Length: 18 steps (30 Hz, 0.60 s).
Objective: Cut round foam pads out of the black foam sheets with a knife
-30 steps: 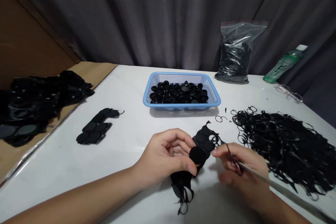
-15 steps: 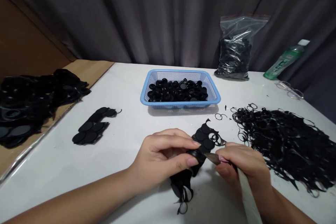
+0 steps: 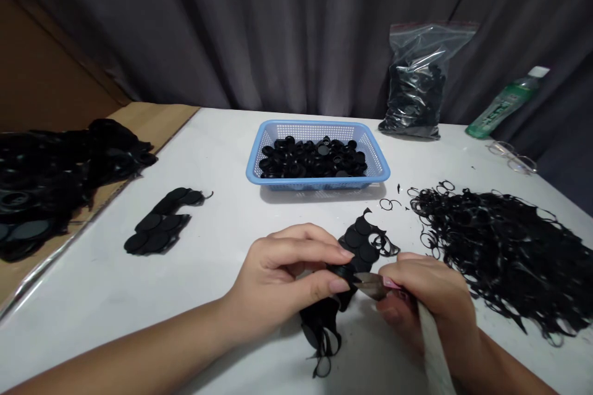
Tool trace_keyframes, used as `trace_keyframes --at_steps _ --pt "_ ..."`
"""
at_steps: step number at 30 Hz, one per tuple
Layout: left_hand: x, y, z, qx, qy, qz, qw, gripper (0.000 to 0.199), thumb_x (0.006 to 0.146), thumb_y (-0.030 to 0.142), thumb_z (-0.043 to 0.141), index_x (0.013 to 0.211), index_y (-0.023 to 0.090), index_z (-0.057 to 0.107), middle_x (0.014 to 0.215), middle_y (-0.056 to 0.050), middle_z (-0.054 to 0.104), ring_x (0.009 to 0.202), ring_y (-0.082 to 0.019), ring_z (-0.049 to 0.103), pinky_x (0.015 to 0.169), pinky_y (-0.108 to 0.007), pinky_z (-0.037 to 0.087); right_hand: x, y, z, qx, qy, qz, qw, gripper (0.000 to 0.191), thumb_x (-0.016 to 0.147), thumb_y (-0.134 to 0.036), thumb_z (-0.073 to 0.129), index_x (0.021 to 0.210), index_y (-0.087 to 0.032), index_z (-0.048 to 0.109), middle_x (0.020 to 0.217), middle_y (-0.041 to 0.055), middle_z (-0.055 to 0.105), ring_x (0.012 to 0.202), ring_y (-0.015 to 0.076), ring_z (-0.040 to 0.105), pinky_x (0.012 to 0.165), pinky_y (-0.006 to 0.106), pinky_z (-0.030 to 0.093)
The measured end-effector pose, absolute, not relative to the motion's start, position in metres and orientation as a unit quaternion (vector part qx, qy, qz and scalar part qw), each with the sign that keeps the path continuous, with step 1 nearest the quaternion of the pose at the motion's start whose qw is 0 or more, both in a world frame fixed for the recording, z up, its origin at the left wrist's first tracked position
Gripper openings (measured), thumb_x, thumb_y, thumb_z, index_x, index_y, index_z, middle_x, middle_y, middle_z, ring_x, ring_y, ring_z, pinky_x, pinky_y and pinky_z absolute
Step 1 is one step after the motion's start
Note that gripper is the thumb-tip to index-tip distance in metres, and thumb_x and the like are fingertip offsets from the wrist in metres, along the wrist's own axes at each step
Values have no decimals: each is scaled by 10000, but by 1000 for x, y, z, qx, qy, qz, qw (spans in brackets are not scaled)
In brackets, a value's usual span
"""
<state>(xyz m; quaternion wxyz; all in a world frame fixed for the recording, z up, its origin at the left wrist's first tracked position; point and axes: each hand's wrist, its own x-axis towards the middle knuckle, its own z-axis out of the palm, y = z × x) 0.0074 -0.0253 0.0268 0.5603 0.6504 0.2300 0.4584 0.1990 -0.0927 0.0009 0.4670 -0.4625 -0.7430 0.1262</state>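
Note:
My left hand (image 3: 287, 271) pinches a small round black rubber piece (image 3: 341, 271) between thumb and fingers. My right hand (image 3: 426, 296) is closed around a pointed metal tool (image 3: 369, 284) with a pink part near the fingers; its tip touches or nearly touches the round piece. A pale strip (image 3: 433, 345) hangs down from my right hand. Beneath my left hand lie black rubber scraps (image 3: 319, 324), partly hidden by the fingers. Just beyond the fingertips is a sheet of joined black discs (image 3: 359, 241) with a torn ring edge.
A blue basket (image 3: 319, 183) holds many black round pieces. Black ring-like scraps (image 3: 504, 253) are heaped at right, joined discs (image 3: 157, 225) lie at left, and more black sheets (image 3: 55, 179) rest on cardboard. Behind stand a zip bag (image 3: 414, 92), green bottle (image 3: 504, 105) and glasses (image 3: 512, 156).
My right hand and the tool have shifted slightly left, bringing the metal tip closer over the round piece. My left hand keeps its pinch in nearly the same spot.

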Motion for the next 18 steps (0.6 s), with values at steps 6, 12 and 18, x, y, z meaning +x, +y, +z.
trace_keyframes --at_steps 6,12,18 --pt "6 -26 27 656 223 453 561 334 638 16 781 872 255 789 790 -64 726 648 -135 674 560 -177 553 199 -94 3 -466 -749 119 456 407 944 -461 446 641 -193 490 474 -51 417 428 82 328 478 226 275" --pt "7 -26 27 654 221 452 565 345 630 -1 777 867 249 790 789 -68 725 647 -133 672 573 -180 553 198 -93 3 -458 -748 134 461 392 945 -445 458 646 -192 473 490 -56 394 447 81 310 491 226 258" --pt "7 -25 27 657 216 450 566 353 640 -6 773 876 256 788 801 -58 727 661 -130 676 585 -176 554 199 -94 1 -467 -746 145 452 394 950 -437 447 642 -191 465 505 -54 355 462 84 299 495 236 247"
